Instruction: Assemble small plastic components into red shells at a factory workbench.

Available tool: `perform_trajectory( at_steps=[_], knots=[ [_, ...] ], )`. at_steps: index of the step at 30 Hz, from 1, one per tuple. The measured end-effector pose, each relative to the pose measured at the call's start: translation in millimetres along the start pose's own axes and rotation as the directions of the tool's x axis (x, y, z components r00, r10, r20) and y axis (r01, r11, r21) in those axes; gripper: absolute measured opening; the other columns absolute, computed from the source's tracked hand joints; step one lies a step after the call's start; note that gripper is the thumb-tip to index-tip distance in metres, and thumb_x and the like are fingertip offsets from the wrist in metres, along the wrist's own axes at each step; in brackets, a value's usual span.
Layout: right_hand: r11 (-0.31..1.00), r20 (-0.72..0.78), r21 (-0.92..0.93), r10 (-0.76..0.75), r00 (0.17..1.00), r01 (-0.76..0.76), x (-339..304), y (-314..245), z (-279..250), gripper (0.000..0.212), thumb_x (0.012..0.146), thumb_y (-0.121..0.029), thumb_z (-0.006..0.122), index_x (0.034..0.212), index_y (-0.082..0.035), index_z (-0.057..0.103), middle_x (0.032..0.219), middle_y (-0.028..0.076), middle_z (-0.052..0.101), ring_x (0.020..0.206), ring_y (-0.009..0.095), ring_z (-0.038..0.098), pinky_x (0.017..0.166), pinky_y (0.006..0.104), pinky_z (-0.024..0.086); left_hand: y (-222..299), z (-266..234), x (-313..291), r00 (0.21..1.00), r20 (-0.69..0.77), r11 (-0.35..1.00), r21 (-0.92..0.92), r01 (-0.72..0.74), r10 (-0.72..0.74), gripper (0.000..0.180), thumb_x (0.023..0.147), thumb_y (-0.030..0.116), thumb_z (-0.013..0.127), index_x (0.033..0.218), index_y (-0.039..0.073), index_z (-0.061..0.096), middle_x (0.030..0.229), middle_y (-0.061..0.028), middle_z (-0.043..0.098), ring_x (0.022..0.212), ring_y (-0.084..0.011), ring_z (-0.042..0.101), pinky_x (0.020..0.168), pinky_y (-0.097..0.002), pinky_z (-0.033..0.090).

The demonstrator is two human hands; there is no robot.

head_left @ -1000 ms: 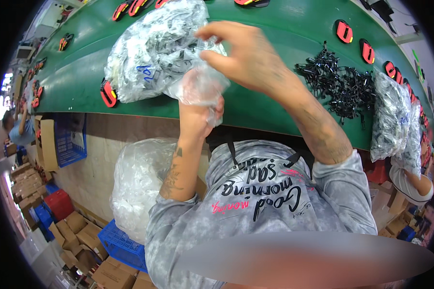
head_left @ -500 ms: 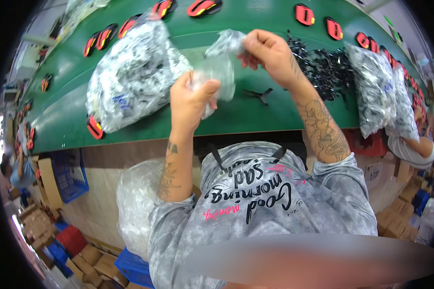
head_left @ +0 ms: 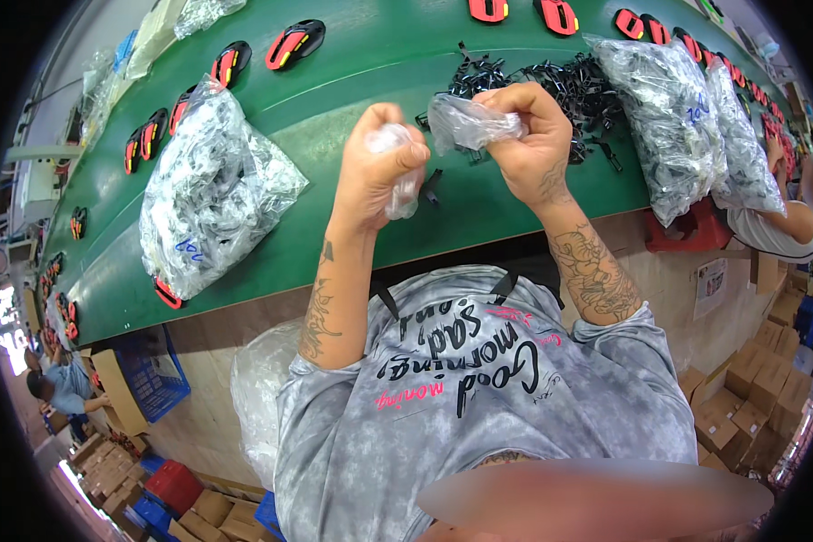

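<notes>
Above the green worktable (head_left: pixel 334 235) my left hand (head_left: pixel 363 176) is closed around crumpled clear plastic (head_left: pixel 403 197). A little to its right, my right hand (head_left: pixel 540 149) pinches a small clear plastic bag (head_left: pixel 461 123), which hangs loose toward the left hand. The two hands are apart. Behind and to the right of the right hand lies a pile of small black plastic parts (head_left: pixel 569 86). One loose black part (head_left: pixel 434 186) rests on the table between my hands, partly in view.
A large clear bag full of wrapped parts (head_left: pixel 212 185) sits at left. Two more filled bags (head_left: pixel 664 122) stand at right. Red-and-black shoe-shaped pieces (head_left: pixel 294 43) line the table's far side. A co-worker's arm (head_left: pixel 777 230) shows at far right; cardboard boxes (head_left: pixel 741 388) are below.
My view has turned, shifting the table's contents. The plastic in my left hand is now bunched up instead of spread out. My right hand still grips its plastic, lower than before.
</notes>
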State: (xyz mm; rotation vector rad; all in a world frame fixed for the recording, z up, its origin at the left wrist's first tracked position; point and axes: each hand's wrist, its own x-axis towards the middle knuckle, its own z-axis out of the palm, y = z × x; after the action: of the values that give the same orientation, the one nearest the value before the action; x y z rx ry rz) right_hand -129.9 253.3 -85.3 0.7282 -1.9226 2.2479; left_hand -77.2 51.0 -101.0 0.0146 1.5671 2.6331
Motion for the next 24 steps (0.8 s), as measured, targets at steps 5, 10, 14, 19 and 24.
perform_trajectory(
  at_steps=[5,10,14,19,24],
  knots=[
    [0.955,0.291,-0.296,0.121,0.949,-0.031,8.3,-7.1,-1.9,0.016,0.093,-0.014,0.078,0.092,0.001,0.074,0.082,-0.001,0.069,0.073,0.007,0.063,0.064,0.0232,0.051,-11.6,6.0,3.1,0.994,-0.074,0.990,0.122,-0.066,0.075,0.033,0.098,0.035,0.074,0.097,0.002,0.071,0.075,0.0043,0.061,0.060,-0.0035,0.051,0.051,-0.0221,0.040],
    [0.904,0.023,0.251,0.351,0.936,-0.345,11.2,15.0,-16.5,0.024,0.104,-0.022,0.065,0.102,0.001,0.072,0.083,0.003,0.069,0.072,0.010,0.066,0.061,0.0262,0.054,-20.0,-0.3,-0.8,0.970,0.046,0.924,0.296,-0.242,0.239,0.037,0.101,0.035,0.071,0.083,0.002,0.069,0.076,0.0039,0.061,0.062,-0.0038,0.048,0.057,-0.0215,0.038],
    [0.795,-0.141,0.435,0.523,0.840,-0.422,10.5,11.7,-21.0,0.022,0.102,-0.014,0.065,0.118,0.000,0.064,0.101,0.008,0.068,0.082,0.015,0.069,0.062,0.0283,0.057,-26.4,15.3,3.4,0.960,-0.246,0.978,-0.124,-0.170,0.135,0.033,0.103,0.031,0.068,0.087,0.002,0.065,0.074,-0.0008,0.061,0.058,-0.0087,0.054,0.051,-0.0251,0.042],
    [0.919,0.105,-0.107,0.389,0.915,-0.379,-33.2,14.0,10.8,0.039,0.092,-0.016,0.077,0.127,-0.001,0.068,0.108,0.005,0.065,0.094,0.011,0.063,0.077,0.0254,0.053,-64.9,30.9,4.9,0.895,-0.398,0.978,0.021,-0.210,0.201,0.023,0.104,0.020,0.063,0.098,-0.001,0.068,0.082,-0.0041,0.067,0.064,-0.0098,0.059,0.053,-0.0264,0.046],
    [0.965,-0.088,-0.210,0.140,0.986,-0.156,-29.7,22.0,35.0,0.021,0.091,-0.011,0.076,0.107,0.002,0.073,0.098,0.006,0.068,0.081,0.009,0.061,0.070,0.0239,0.050,-36.8,20.0,-9.7,0.958,-0.195,0.884,0.456,-0.102,0.210,0.010,0.097,0.011,0.066,0.091,0.004,0.069,0.075,0.0015,0.064,0.066,-0.0055,0.054,0.055,-0.0254,0.043]
  ],
)
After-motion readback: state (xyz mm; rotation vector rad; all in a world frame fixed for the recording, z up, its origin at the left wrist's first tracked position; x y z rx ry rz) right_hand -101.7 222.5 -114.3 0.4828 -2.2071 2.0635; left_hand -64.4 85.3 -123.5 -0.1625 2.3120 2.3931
